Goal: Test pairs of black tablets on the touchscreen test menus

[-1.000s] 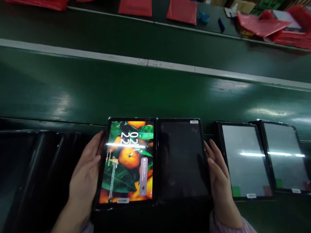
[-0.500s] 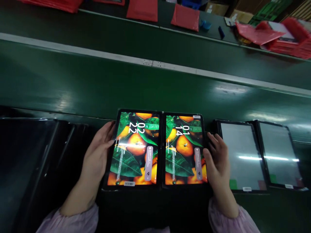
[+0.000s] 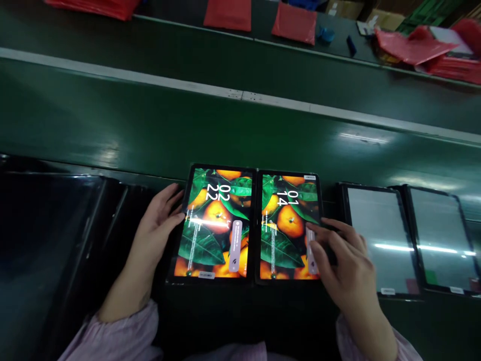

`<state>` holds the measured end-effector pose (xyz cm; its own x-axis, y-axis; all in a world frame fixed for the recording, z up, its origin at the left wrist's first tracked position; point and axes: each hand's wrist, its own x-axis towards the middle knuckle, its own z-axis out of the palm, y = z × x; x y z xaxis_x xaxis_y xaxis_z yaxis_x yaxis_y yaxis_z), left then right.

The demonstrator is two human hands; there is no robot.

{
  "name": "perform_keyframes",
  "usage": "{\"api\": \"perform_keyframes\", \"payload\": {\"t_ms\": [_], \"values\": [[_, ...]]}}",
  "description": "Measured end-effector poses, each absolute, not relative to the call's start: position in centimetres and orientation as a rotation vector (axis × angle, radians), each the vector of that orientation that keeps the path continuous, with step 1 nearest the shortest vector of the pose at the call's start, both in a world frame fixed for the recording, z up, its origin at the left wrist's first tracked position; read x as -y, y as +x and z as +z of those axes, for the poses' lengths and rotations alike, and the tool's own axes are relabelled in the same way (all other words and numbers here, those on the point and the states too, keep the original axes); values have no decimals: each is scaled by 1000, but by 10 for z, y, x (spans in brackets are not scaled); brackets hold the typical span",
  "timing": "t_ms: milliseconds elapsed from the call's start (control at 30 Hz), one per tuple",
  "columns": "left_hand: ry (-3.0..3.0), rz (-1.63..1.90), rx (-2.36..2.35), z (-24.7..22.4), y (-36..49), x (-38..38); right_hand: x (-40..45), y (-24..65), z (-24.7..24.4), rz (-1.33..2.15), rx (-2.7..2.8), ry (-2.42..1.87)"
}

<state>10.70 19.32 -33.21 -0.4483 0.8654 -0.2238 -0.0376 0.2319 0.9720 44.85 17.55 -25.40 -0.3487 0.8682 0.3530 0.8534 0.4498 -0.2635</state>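
Observation:
Two lit tablets lie side by side, their screens showing oranges and green leaves. The left tablet (image 3: pixel 210 245) reads 02 22 and the right tablet (image 3: pixel 281 250) reads 01 14, the text turned sideways. My left hand (image 3: pixel 160 220) rests by the left tablet's left edge, thumb tip at the bezel and fingers loosely apart along the side. Over the right tablet's right edge is my right hand (image 3: pixel 347 260), fingers spread. Its index fingertip is at the pale notification bar (image 3: pixel 311 253), partly covering it. Whether that finger presses the glass cannot be made out.
To the right lie two tablets with pale grey screens, one nearer (image 3: pixel 379 225) and one farther (image 3: pixel 439 220). Large dark panels (image 3: pixel 48 250) stand at the left. Red pouches (image 3: pixel 227 15), a blue object (image 3: pixel 326 34) and a red pile (image 3: pixel 451 65) sit on the shelf beyond.
My right hand has moved from the right tablet's side edge onto its screen, index finger stretched out. My left hand stays by the left tablet. The view has shifted slightly.

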Motion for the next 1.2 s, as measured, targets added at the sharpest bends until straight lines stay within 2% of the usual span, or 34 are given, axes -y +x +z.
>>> {"api": "perform_keyframes", "payload": {"t_ms": [133, 233, 400, 533, 667, 900, 1200], "values": [[1200, 997, -1926, -328, 121, -188, -162, 451, -243, 212, 2111, -1467], [1412, 934, -1914, -321, 125, -181, -158, 437, -243, 333, 2104, -1416], [1138, 1086, -1843, -316, 109, -178, -163, 416, -250, 484, 2287, -1326], [824, 1181, -1880, -311, 105, -181, -166, 408, -255, 452, 2379, -1293], [661, 1133, -1868, -305, 107, -184, -170, 400, -257, 413, 2443, -1291], [758, 1066, -1878, -303, 101, -181, -176, 400, -256, 453, 2424, -1262], [786, 973, -1831, -308, 100, -179, -153, 451, -248, 567, 2342, -1104]]}}
